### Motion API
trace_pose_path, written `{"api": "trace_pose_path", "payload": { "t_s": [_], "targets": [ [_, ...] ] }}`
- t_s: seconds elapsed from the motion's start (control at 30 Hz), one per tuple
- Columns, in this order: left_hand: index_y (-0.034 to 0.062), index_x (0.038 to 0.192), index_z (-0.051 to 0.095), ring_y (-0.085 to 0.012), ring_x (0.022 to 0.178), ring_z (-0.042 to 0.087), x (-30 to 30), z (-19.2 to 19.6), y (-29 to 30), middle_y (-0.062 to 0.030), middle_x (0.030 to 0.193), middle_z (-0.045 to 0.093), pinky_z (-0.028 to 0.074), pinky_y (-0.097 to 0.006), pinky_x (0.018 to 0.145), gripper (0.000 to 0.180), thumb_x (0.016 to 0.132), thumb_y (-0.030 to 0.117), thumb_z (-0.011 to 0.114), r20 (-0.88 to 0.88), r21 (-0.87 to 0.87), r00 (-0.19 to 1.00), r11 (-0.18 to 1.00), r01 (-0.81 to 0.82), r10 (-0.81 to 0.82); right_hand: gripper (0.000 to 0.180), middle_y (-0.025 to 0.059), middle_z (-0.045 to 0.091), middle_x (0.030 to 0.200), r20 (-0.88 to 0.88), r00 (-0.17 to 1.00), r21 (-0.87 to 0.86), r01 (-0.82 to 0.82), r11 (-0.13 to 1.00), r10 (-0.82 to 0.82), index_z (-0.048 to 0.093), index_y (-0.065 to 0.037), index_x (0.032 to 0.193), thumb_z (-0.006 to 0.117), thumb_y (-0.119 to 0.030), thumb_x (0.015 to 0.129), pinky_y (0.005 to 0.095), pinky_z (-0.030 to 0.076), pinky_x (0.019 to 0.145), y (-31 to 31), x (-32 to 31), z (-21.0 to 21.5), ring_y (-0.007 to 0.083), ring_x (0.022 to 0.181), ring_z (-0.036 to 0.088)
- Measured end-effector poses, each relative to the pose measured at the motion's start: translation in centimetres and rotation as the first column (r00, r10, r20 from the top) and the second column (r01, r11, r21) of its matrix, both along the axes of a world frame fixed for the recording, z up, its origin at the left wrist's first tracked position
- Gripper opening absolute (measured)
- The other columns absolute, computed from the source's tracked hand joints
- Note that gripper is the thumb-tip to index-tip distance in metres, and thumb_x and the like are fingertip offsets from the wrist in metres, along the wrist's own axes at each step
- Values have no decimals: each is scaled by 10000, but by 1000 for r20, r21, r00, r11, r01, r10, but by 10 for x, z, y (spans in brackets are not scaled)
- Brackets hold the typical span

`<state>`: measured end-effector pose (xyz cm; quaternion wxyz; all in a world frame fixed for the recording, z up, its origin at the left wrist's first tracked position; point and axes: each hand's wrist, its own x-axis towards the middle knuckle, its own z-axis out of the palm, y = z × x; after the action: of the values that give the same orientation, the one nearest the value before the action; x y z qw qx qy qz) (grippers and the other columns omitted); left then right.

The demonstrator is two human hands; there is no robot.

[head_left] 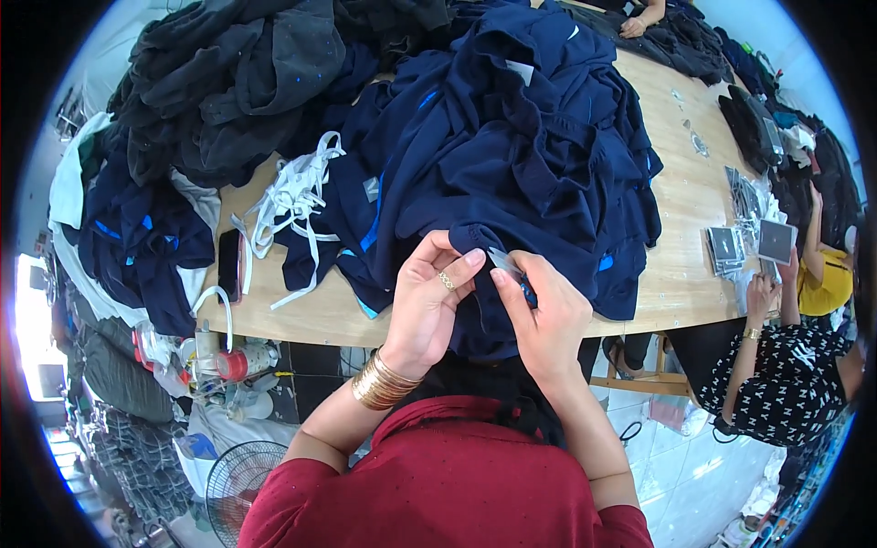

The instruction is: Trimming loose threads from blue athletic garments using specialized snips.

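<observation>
Trimming the gathered edge of a navy-blue fabric garment by the pale wooden bench seems in hand, the left hand pinching cloth, the right hand gripping probably small silver-bladed snips, partly hidden; any next cut calls for taut fabric.

White cords lie beside a phone (its upper face dark) on the tabletop, with charcoal garments heaped behind. Flat packets lie at right; a wire-guarded fan stands lower left.
</observation>
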<state>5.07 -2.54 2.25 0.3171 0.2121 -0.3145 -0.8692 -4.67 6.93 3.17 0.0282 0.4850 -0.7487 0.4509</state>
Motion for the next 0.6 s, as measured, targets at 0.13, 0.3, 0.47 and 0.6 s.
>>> {"api": "trace_pose_path", "payload": {
  "t_s": [0.13, 0.3, 0.47, 0.6],
  "targets": [
    [110, 900, 536, -83, 800, 591, -3, -3, 1, 2, 854, 614, 461, -234, 734, 120, 837, 33, 605, 13, 60, 1000, 998, -1, 1, 211, 67, 607, 744, -10, 1000, -19, 14, 1000, -14, 602, -38, 901, 639, -226, 814, 293, 434, 530, -1, -2, -3, 211, 599, 572],
    [128, 894, 517, -87, 784, 596, -2, -6, 3, 7, 832, 607, 461, -234, 730, 143, 835, 37, 610, 16, 79, 1000, 997, -19, 18, 199, 74, 607, 742, -29, 999, -17, 15, 1000, -16, 605, -43, 894, 639, -222, 814, 295, 434, 527, 0, -2, -6, 216, 598, 576],
    [134, 895, 515, -82, 782, 591, -2, -7, 2, 21, 805, 591, 459, -231, 728, 152, 833, 36, 613, 28, 101, 1000, 995, -13, 10, 180, 84, 599, 707, 113, 994, -16, 1, 1000, 1, 608, -36, 865, 636, -208, 817, 289, 431, 525, -1, -1, -6, 226, 581, 576],
    [137, 891, 514, -79, 782, 589, -4, -4, -1, 21, 817, 592, 456, -227, 723, 154, 833, 33, 612, 30, 90, 1000, 996, -6, 4, 182, 90, 596, 702, 356, 935, -63, 20, 998, 4, 607, -25, 863, 636, -199, 817, 285, 433, 530, -1, -3, -6, 235, 588, 582]
  ]
}}
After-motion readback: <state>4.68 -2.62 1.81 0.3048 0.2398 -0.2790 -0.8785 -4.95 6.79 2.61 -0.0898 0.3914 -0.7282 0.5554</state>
